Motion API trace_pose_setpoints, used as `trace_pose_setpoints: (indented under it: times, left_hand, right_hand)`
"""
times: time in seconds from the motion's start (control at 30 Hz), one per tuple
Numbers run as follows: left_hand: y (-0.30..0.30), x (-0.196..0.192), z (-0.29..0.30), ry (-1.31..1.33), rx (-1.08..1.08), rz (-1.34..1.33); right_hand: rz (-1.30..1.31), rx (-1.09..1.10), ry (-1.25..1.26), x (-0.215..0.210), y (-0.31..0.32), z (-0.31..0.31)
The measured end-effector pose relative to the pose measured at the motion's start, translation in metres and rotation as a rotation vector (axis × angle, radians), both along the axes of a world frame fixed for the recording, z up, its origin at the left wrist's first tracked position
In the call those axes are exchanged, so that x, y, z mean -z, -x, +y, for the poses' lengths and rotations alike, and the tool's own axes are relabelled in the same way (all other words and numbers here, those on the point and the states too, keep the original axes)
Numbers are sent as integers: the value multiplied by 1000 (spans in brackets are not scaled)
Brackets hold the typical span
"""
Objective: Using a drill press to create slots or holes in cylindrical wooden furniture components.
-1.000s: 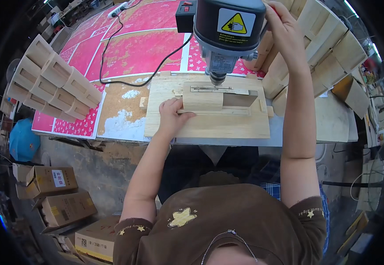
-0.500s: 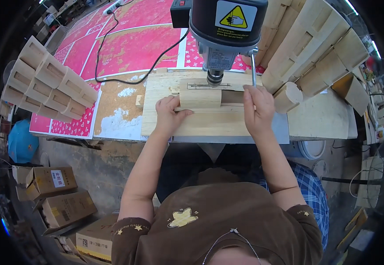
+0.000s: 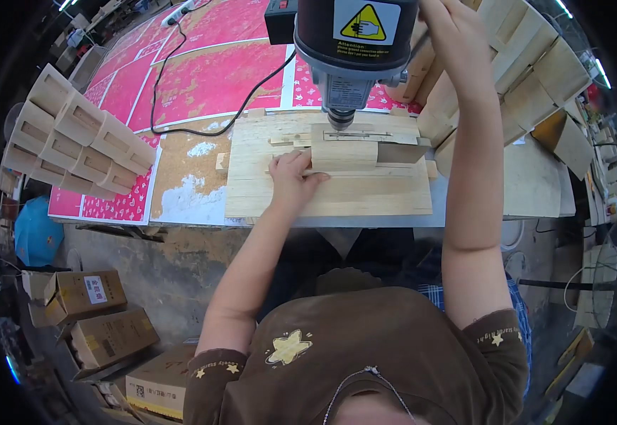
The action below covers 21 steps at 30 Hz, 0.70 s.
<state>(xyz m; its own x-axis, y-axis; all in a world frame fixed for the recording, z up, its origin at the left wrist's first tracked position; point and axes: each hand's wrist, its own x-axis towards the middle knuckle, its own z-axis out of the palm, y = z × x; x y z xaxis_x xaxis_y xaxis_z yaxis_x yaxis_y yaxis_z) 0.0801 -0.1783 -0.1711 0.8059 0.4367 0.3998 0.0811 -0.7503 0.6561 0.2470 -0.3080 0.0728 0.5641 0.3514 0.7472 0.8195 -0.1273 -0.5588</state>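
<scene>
My left hand (image 3: 294,177) is closed at the left end of a pale wooden block (image 3: 344,154), its thumb along the front strip. The block lies in a wooden jig (image 3: 322,195), under the chuck (image 3: 340,118) of a dark drill press (image 3: 354,42). A narrow slot line runs along the block's back edge, and a flat grey-brown piece (image 3: 400,153) extends from its right end. Raised at the right of the drill head, my right hand (image 3: 457,28) grips the lever (image 3: 419,44); some of its fingertips are hidden.
Stacked slotted wooden blocks (image 3: 74,142) stand at the left, and taller wooden stacks (image 3: 535,78) at the right. A black cable (image 3: 202,132) crosses the pink-covered table (image 3: 216,67). Cardboard boxes (image 3: 110,333) sit on the floor at lower left.
My right hand has gone from the lever's low position in front up beside the drill head, the lever swinging with it. The block and my left hand have shifted right.
</scene>
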Motion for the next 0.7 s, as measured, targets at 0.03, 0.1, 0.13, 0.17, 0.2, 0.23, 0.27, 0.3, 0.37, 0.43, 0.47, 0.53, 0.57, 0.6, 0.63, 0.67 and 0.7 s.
trace_pose_setpoints:
  times: [0.03, 0.1, 0.13, 0.17, 0.2, 0.23, 0.27, 0.3, 0.37, 0.43, 0.47, 0.53, 0.57, 0.6, 0.63, 0.67, 0.7]
  left_hand:
    - [-6, -2, -2, 1, 24, -6]
    - [-6, -5, -1, 9, 55, 85]
    - [-2, -4, 1, 10, 42, 90]
    - [0, -3, 3, 0, 35, 95]
    - [1, -2, 4, -8, 34, 95]
    - [1, -1, 4, -7, 35, 96]
    - [1, -1, 5, -20, 32, 99]
    - [1, 0, 5, -32, 33, 103]
    - [0, 1, 5, -28, 39, 85]
    - [0, 0, 4, -27, 45, 65]
    - [1, 0, 4, -33, 35, 59]
    - [4, -1, 3, -36, 25, 56]
    - [2, -2, 3, -38, 28, 47]
    - [-2, -3, 2, -39, 37, 39]
    - [-3, -3, 2, -40, 39, 41]
    - [-3, -3, 2, -37, 35, 66]
    - [-3, -3, 2, -32, 28, 93]
  right_hand:
    - [-6, 24, 1, -3, -17, 0]
    - [117, 3, 102, -5, -36, 7]
    - [122, -10, 104, -2, -33, 8]
    - [78, -32, 76, 1, -27, 5]
    - [31, -48, 50, 2, -16, 0]
    - [31, -47, 52, 5, -9, -6]
    - [-64, -51, 43, 9, -3, -16]
    - [-158, -53, 36, 14, 8, -25]
    - [-30, 27, 196, 28, 42, -46]
    - [-55, -33, 114, 57, 61, -54]
    - [-66, -25, 99, 73, 68, -55]
    - [-75, -16, 86, 105, 72, -51]
    - [-102, -8, 28, 120, 71, -49]
    - [-129, 7, -30, 135, 67, -48]
    - [-128, 8, -30, 150, 63, -45]
    - [-148, 22, -64, 165, 57, -41]
    - [-168, 34, -96, 169, 54, -37]
